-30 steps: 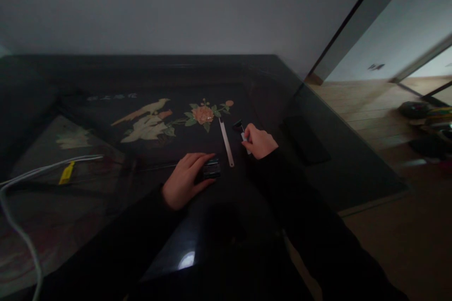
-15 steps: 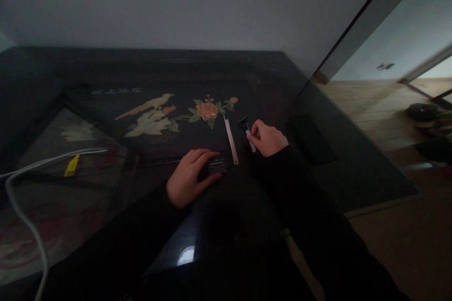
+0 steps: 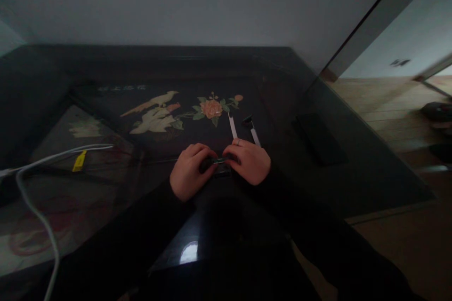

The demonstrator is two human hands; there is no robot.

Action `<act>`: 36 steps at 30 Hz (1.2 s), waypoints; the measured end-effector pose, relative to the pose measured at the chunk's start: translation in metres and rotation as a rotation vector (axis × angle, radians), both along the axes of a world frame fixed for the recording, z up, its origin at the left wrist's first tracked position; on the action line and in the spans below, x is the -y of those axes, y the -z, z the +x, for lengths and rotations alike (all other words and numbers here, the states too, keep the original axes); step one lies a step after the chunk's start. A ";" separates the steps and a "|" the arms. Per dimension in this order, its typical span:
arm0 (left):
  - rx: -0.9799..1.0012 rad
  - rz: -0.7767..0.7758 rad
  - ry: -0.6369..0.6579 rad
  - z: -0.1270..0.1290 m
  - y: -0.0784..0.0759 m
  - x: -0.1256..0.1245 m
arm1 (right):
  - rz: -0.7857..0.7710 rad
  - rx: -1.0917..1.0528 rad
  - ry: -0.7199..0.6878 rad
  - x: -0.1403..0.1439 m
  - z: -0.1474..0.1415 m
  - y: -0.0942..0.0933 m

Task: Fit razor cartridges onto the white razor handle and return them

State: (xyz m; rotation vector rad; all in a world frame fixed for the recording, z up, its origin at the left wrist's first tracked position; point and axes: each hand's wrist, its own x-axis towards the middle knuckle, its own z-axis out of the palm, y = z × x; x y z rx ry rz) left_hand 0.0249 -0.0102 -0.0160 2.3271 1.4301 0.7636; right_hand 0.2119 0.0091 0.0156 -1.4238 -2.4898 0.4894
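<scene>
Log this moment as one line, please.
left hand: on small dark object | right hand: on same object | strip, brush: lying beyond hands

Left hand (image 3: 189, 171), right hand (image 3: 249, 162) pinch small dark device (image 3: 218, 162).

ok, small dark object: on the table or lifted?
Cannot tell: both the left hand and right hand grip the small dark object, hiding its underside.

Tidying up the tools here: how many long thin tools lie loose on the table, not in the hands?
2. A pale flat strip lies just beyond the right hand; a black-headed tool lies right beside it. The hands may hide more.
</scene>
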 end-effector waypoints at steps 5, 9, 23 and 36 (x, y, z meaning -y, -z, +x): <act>-0.036 0.012 -0.006 -0.001 0.000 0.001 | -0.016 0.035 -0.005 0.001 -0.001 0.001; -0.045 0.014 -0.006 0.000 -0.001 0.001 | 0.003 0.028 -0.009 0.002 -0.003 0.001; -0.037 -0.004 -0.004 0.000 0.000 0.001 | -0.035 0.033 -0.001 0.004 -0.005 0.001; -0.022 0.054 0.020 -0.002 0.003 0.001 | -0.019 0.026 0.003 0.001 -0.005 0.005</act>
